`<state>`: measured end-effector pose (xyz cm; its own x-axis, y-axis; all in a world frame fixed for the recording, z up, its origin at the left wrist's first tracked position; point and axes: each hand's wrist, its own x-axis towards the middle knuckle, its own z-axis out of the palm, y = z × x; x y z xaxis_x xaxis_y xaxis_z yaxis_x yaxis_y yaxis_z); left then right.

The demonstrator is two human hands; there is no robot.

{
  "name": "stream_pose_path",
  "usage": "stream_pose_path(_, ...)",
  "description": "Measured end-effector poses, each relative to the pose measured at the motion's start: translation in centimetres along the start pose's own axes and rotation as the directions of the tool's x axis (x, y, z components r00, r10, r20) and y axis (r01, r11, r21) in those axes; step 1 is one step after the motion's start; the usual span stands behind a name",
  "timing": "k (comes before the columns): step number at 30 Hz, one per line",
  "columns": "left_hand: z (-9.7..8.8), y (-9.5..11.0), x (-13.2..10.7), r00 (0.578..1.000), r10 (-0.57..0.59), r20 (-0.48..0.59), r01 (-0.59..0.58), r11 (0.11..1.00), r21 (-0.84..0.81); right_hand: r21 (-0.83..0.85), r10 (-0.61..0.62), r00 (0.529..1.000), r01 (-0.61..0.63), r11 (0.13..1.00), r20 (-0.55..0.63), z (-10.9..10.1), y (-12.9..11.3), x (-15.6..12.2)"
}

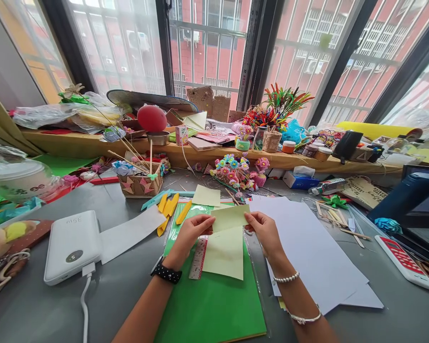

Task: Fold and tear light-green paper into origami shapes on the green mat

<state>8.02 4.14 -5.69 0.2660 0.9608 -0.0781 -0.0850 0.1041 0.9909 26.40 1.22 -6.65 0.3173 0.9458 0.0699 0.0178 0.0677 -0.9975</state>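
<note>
A small pale yellow-green piece of paper (230, 217) is stretched between my two hands, above the green sheet stack. My left hand (195, 228) pinches its left end between thumb and fingers. At its right end, my right hand (262, 231) has a similar pinch. Below it a larger pale yellow-green paper (224, 255) lies on the green sheets (210, 309), with a patterned ruler (199, 259) along its left side. Another pale piece (206, 196) rests just beyond my hands. Folded yellow paper strips (168, 208) lie to the left of it.
White paper sheets (307, 257) spread on the right, near a red-and-white calculator (404, 262). At left sits a white power bank (72, 247) with a cable. A cardboard basket (142, 183), paper flowers (232, 171) and a tissue box (300, 180) stand along the back.
</note>
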Motion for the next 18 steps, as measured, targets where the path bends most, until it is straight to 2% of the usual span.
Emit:
stream_pose_path(2, -0.06, -0.19, 0.09, 1.0, 0.006, -0.012, -0.006, 1.0, 0.005, 0.032, 0.031, 1.0, -0.031, 0.999, 0.001, 0.05, -0.01, -0.05)
stream_pose_path(5, -0.14, -0.53, 0.25, 0.995, 0.096, -0.024, -0.092, 0.989, 0.117, 0.036, 0.031, 0.997, -0.034, 0.999, 0.074, 0.08, -0.12, -0.15)
stream_pose_path(9, 0.04, -0.63, 0.16, 0.975, 0.202, 0.097, -0.222, 0.924, 0.311, -0.033, 0.011, 0.989, -0.006, 0.999, 0.148, 0.12, -0.19, -0.24)
stream_pose_path(11, 0.22, -0.59, 0.02, 0.965, 0.226, 0.135, -0.258, 0.907, 0.331, -0.106, -0.018, 0.987, 0.036, 0.994, 0.161, 0.17, -0.22, -0.3)
stream_pose_path(14, 0.46, -0.58, -0.13, 0.954, 0.249, 0.169, -0.294, 0.887, 0.356, -0.196, -0.092, 0.962, 0.145, 0.97, 0.255, 0.3, -0.4, -0.52)
stream_pose_path(18, 0.64, -0.69, -0.21, 0.93, 0.312, 0.195, -0.368, 0.806, 0.465, -0.306, -0.176, 0.923, 0.286, 0.908, 0.341, 0.48, -0.76, -0.84)
